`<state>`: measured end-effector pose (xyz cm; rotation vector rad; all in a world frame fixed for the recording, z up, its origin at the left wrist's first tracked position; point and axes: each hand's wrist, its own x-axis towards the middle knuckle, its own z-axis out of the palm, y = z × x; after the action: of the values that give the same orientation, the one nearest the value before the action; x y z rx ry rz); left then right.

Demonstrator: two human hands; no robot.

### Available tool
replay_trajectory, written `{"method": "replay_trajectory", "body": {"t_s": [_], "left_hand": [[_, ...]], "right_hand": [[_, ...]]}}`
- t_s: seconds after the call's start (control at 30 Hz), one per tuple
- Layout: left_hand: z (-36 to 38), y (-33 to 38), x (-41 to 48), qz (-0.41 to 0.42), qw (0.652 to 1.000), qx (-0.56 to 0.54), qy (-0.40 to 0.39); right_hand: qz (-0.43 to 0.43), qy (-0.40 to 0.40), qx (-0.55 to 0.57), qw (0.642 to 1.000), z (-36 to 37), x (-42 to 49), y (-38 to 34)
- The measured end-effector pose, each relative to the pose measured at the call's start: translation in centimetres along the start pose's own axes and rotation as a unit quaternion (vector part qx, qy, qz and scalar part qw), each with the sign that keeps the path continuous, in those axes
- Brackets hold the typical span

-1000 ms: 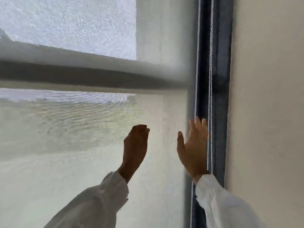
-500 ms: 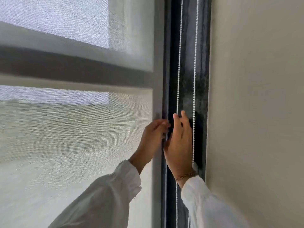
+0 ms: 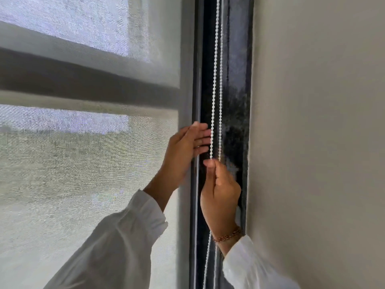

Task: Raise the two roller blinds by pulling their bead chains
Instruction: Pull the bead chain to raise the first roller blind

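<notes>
A white bead chain [image 3: 214,80] hangs in two strands down the dark window frame [image 3: 237,101]. My right hand [image 3: 220,192] is closed around the chain, thumb and fingers pinching the left strand at its top; the chain comes out again below my wrist. My left hand [image 3: 185,149] lies flat, fingers apart, on the right edge of the translucent grey roller blind [image 3: 83,163], its fingertips close beside the chain. The blind covers the whole window pane in view.
A beige wall [image 3: 312,142] rises directly right of the frame. A dark horizontal window bar [image 3: 83,84] shows through the blind fabric. White sleeves cover both forearms, and a bracelet sits on my right wrist.
My right hand went from flat and open beside the chain to pinching its left strand. My left hand moved right to the blind's edge. The view shifted, so the frame sits nearer the middle.
</notes>
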<state>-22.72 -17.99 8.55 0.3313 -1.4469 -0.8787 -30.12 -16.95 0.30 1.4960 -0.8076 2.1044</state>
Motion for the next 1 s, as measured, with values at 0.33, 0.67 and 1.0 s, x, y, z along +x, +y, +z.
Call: {"method": "replay_trajectory", "body": {"t_s": [0.33, 0.67, 1.0], "left_hand": [[2.2, 3.4, -1.6, 0.036, 0.998, -0.046, 0.033], [2.3, 5.4, -7.0, -0.122, 0.989, -0.037, -0.068], [0.7, 10.6, -15.3, 0.06, 0.99, 0.054, 0.112]], "right_hand": [[-0.005, -0.005, -0.006, 1.0, -2.7, -3.3, -3.6], [0.008, 0.011, -0.012, 1.0, -6.3, -3.0, -11.2], [0.081, 0.054, -0.029, 0.995, -9.4, -1.7, -18.4]]}}
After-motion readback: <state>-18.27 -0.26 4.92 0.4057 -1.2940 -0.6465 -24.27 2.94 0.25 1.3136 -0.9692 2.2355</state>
